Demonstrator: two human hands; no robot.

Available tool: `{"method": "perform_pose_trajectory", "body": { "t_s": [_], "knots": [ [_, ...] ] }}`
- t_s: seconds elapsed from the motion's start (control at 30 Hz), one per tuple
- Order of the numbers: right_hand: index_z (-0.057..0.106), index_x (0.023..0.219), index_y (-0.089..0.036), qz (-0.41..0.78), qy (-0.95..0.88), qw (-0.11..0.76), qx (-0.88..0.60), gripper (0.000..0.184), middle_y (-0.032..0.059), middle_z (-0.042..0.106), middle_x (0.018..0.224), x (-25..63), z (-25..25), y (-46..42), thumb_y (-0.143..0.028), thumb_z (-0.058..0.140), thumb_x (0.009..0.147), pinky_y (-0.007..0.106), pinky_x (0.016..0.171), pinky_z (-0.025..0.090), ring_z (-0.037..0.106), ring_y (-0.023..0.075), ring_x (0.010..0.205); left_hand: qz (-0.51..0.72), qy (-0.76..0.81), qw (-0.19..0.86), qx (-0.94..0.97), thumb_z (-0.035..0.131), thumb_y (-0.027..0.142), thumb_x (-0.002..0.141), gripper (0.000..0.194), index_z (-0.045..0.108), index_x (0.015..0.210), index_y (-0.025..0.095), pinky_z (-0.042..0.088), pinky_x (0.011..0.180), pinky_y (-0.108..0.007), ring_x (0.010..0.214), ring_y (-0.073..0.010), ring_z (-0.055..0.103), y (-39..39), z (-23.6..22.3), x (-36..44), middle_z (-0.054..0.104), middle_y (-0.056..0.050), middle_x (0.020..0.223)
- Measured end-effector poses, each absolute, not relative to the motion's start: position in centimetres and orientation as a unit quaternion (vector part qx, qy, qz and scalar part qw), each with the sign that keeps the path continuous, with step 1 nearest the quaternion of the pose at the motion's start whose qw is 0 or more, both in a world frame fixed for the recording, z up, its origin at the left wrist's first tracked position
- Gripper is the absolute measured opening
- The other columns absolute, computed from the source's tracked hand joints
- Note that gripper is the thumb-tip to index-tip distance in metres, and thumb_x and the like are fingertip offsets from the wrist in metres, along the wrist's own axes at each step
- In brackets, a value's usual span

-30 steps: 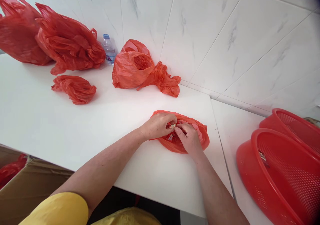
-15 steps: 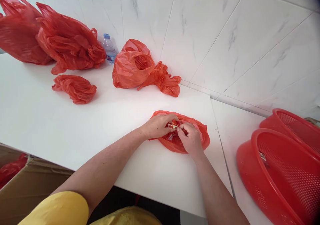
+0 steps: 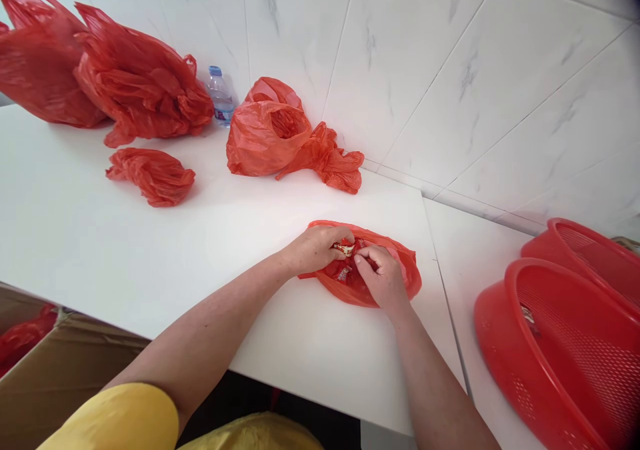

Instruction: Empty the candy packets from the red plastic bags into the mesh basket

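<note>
Because the white table (image 3: 150, 250) carries the open red bag (image 3: 350, 295) loosely, a gentle touch should suit its thin rim. Half curled, the left hand (image 3: 313, 247) pinches a small wrapped piece (image 3: 345, 249) at the bag's mouth, best steadily; the right hand (image 3: 386, 278) bends nearly closed beside it, its hold I cannot tell.

Plain yellow sleeve (image 3: 114, 418), bare forearms.

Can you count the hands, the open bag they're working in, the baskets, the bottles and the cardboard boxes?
Hands: 2 (left hand, right hand)
Open bag: 1
Baskets: 2 (front basket, back basket)
Bottle: 1
Cardboard box: 1
Total: 7
</note>
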State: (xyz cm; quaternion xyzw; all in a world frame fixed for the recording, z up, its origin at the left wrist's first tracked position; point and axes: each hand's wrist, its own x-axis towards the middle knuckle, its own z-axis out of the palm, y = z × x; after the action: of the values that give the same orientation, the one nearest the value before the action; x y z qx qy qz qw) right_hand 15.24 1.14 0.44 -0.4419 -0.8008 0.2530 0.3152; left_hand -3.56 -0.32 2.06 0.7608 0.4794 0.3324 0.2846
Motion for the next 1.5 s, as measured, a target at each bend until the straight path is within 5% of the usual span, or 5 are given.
{"method": "perform_pose_trajectory", "body": {
  "t_s": [0.07,0.23,0.57,0.97,1.5],
  "knots": [
    [0.058,0.079,-0.024,0.256,-0.812,0.299,-0.430,0.007,0.0011,0.062,0.083,15.5,0.5,1.2,-0.022,0.052,0.078,0.035,0.075,0.047,0.055,0.0195,0.086,0.326,0.492,0.274,0.760,0.047,0.014,0.076,0.018,0.058,0.088,0.022,0.043,0.066,-0.024,0.079,-0.0135,0.057,-0.2,1.9,-3.7,0.065,0.003,0.086],
    [0.059,0.095,-0.026,0.272,-0.842,0.236,-0.401,0.024,0.0026,0.060,0.101,16.1,0.6,1.3,-0.019,0.059,0.072,0.039,0.083,0.047,0.051,0.0217,0.102,0.313,0.512,0.254,0.758,0.045,0.015,0.078,0.018,0.059,0.085,0.022,0.041,0.065,-0.024,0.076,-0.0134,0.056,-0.1,2.0,-3.9,0.065,0.004,0.084],
    [0.065,0.098,-0.031,0.247,-0.890,0.161,-0.348,0.033,0.0030,0.055,0.101,15.8,-0.3,1.0,-0.011,0.054,0.074,0.041,0.087,0.046,0.048,0.0220,0.102,0.297,0.520,0.238,0.765,0.044,0.013,0.077,0.019,0.058,0.085,0.024,0.043,0.071,-0.026,0.080,-0.0149,0.057,0.0,2.0,-3.9,0.066,0.003,0.089],
    [0.058,0.091,-0.026,0.253,-0.867,0.255,-0.346,0.027,0.0013,0.058,0.096,15.7,0.6,1.0,-0.007,0.052,0.071,0.036,0.083,0.047,0.051,0.0194,0.098,0.286,0.542,0.193,0.766,0.046,0.016,0.078,0.015,0.058,0.084,0.022,0.042,0.066,-0.026,0.078,-0.0145,0.056,0.1,1.5,-4.0,0.064,0.002,0.088],
    [0.047,0.082,-0.024,0.278,-0.787,0.318,-0.450,0.015,0.0005,0.058,0.085,15.4,0.8,0.8,-0.029,0.058,0.074,0.031,0.068,0.049,0.056,0.0168,0.078,0.260,0.526,0.197,0.786,0.045,0.014,0.073,0.022,0.060,0.086,0.023,0.042,0.063,-0.026,0.075,-0.0152,0.057,-0.1,1.7,-3.9,0.066,0.002,0.086]
  ]
}}
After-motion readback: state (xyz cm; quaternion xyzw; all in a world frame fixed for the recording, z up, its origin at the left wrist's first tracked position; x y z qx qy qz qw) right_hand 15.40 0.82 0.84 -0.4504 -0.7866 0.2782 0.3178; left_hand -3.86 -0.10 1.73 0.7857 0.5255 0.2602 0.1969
